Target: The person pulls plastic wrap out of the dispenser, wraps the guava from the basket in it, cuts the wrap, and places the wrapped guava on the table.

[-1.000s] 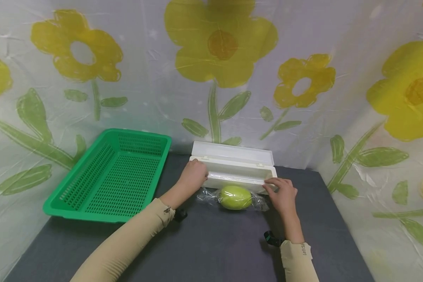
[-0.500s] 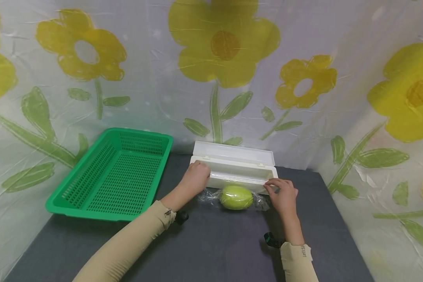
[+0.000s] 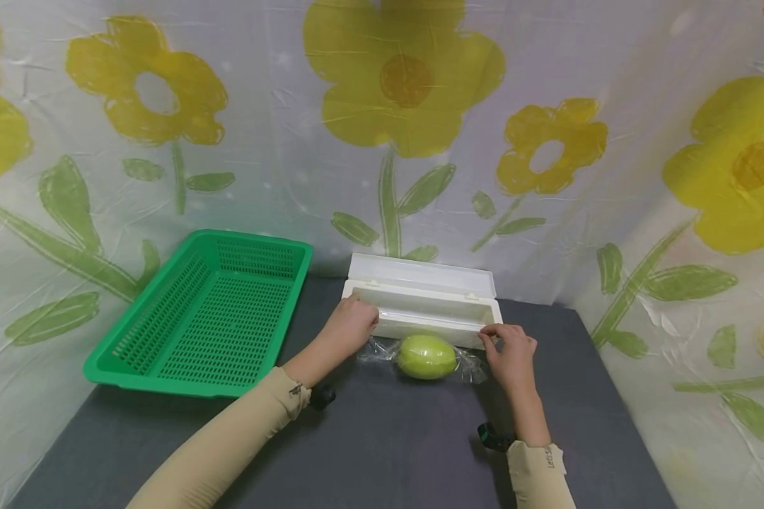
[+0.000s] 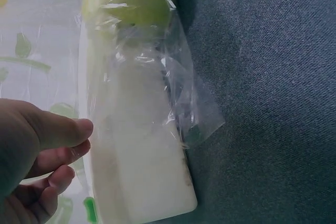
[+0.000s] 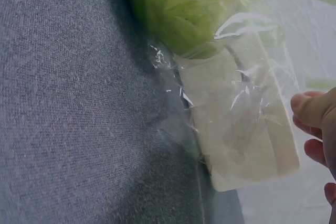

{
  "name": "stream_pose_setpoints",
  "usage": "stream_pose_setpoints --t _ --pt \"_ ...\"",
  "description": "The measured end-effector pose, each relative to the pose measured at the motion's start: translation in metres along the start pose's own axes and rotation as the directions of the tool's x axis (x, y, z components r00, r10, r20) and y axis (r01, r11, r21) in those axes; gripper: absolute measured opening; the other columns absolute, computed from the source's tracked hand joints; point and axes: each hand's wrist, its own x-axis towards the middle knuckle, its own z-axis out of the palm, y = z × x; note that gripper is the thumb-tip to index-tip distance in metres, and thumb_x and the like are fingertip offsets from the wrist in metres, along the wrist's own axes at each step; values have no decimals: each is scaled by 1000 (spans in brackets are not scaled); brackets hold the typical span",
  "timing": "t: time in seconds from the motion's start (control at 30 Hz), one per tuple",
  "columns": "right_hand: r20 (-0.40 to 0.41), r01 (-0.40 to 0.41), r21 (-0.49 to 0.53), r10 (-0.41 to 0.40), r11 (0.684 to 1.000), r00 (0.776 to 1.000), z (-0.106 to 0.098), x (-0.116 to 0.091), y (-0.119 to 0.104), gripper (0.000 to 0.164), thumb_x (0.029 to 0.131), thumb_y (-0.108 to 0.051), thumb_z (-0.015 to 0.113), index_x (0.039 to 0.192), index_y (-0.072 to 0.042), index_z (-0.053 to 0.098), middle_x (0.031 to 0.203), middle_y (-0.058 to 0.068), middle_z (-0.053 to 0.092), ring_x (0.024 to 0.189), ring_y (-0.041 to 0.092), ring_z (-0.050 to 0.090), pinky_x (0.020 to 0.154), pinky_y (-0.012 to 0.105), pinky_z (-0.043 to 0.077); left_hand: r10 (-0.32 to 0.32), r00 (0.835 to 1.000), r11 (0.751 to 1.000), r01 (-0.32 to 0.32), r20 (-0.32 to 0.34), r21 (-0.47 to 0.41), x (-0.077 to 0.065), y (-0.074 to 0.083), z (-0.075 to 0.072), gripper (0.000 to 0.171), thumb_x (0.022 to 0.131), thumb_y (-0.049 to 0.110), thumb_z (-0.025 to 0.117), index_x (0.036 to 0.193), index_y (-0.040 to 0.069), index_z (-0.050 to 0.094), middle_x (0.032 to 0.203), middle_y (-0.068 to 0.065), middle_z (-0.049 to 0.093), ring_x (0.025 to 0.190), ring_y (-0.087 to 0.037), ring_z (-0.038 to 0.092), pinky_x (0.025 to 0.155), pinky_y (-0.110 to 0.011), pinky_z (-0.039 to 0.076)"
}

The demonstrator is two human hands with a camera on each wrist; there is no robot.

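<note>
A yellow-green oval fruit lies on the dark cloth, wrapped in clear plastic film that bunches out at both sides. Right behind it stands a long white box, its hinged lid tipped back. At the box's left end my left hand pinches the film's edge between thumb and fingers. My right hand pinches the film at the right end, thumb against forefinger. Both wrist views show film spread across the box's front wall. The left fingertips are partly hidden in the head view.
A green slotted basket stands at the left, close to the left forearm. Behind the box hangs a flower-print sheet, which also covers both sides. Dark cloth covers the surface in front of the fruit.
My left hand has shifted slightly left and nearer. The right hand stays nearly in place, and the fruit and the box have not visibly moved.
</note>
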Motion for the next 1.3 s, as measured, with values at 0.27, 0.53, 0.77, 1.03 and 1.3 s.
stream_pose_setpoints --t 0.27,0.53,0.77,1.03,1.3 --pt "6 20 -4 -20 1000 1000 -6 0 -5 8 94 -2 79 101 0 78 95 16 75 91 37 62 87 62 35 27 1000 999 -27 -3 -28 -2 -3 0 21 92 3 75 72 11 75 70 -1 71 72 -23 64 77 -42 51" --pt "-17 37 1 -37 999 999 -9 -2 -6 7 90 3 80 95 -2 78 91 15 73 88 35 61 83 62 36 9 1000 996 -8 16 -89 -10 2 -6 13 93 3 75 82 10 79 78 -4 74 79 -26 66 82 -43 52" --pt "-27 40 -5 -40 999 999 -13 -7 -5 9 87 4 82 94 -2 79 89 16 74 88 37 65 86 65 38 17 1000 996 -19 -21 -82 -17 7 -10 14 91 2 75 81 11 79 77 -3 74 77 -24 66 82 -41 52" --pt "-38 46 -17 -47 999 998 -21 -15 -8 10 85 2 85 91 -1 78 87 15 75 87 37 66 92 66 42 20 997 996 -26 -69 -82 -31 17 -15 11 88 10 83 80 16 79 76 2 75 75 -21 63 80 -41 54" --pt "-16 51 -12 -51 999 999 -32 -20 -15 10 84 3 85 90 -1 78 85 15 75 85 37 67 88 62 45 6 998 992 -14 -66 -126 -39 23 -19 10 90 15 84 82 18 79 79 4 75 78 -20 60 76 -41 52"
